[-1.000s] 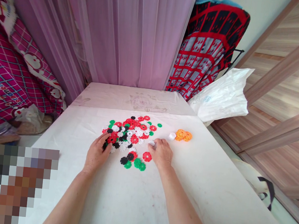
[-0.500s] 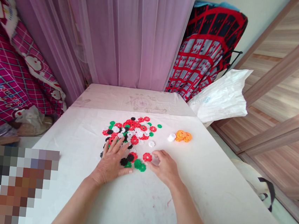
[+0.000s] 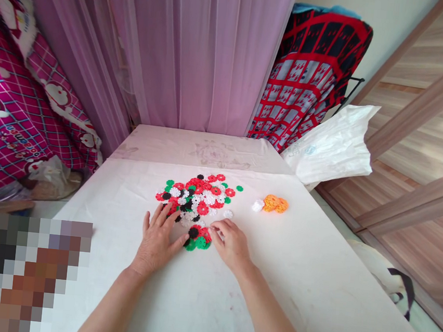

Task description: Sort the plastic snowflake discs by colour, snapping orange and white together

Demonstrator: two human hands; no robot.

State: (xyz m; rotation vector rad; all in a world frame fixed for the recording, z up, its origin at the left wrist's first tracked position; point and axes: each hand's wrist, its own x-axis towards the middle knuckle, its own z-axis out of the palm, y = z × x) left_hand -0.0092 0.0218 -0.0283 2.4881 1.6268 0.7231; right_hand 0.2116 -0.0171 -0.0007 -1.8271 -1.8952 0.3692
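My left hand [image 3: 159, 241] lies palm down with its fingers spread over the near left edge of a pile of flower-shaped plastic discs [image 3: 199, 186] in red, white, black and green. Its thumb reaches a smaller cluster at the near side, where a black disc [image 3: 193, 233] and a green disc [image 3: 201, 243] lie with red ones. At that cluster's right edge is my right hand [image 3: 233, 243], fingers curled and the thumb close to the index fingertip. Whatever may be between those tips is too small to make out. A white disc [image 3: 228, 214] lies just beyond this hand.
Orange discs [image 3: 275, 203] are stacked beside a few white discs [image 3: 257, 205] on the right of the white-covered table [image 3: 304, 278]. A white plastic bag [image 3: 331, 145] stands at the table's far right edge. Purple curtains [image 3: 212, 55] hang behind.
My right hand has moved left, and the lone red disc now lies against the near cluster. My left hand has drawn slightly back, its thumb now against the cluster. The view has shifted slightly.
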